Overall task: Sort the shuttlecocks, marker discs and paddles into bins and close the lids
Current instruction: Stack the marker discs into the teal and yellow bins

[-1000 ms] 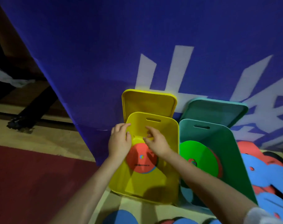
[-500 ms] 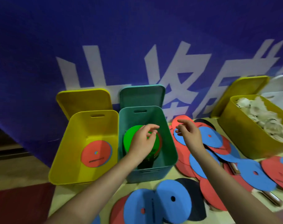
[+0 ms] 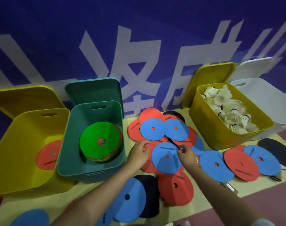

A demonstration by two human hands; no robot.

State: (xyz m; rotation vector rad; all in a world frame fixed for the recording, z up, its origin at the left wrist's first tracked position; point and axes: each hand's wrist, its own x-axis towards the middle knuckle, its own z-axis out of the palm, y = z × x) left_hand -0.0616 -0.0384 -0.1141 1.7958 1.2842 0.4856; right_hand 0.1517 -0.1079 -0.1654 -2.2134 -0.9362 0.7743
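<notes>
Paddle sorting underway: right hand (image 3: 187,154) pinches blue paddle (image 3: 166,158) mid-pile, left hand (image 3: 139,151) loose, empty. Next: lift clear, carry left into yellow bin (image 3: 16,160).

Views: one only, head-worn wide-angle, nothing shared.
Facing: forward and down, toward the blue banner (image 3: 139,38) at 12 o'clock.
Nearness: close; forearms enter from 6 o'clock.
Frame: yellow bin (image 3: 11,152) at 9 o'clock, white bin (image 3: 269,101) at 3 o'clock.

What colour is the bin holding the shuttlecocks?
Yellow: the bin with the shuttlecocks shows in the head view.
</notes>
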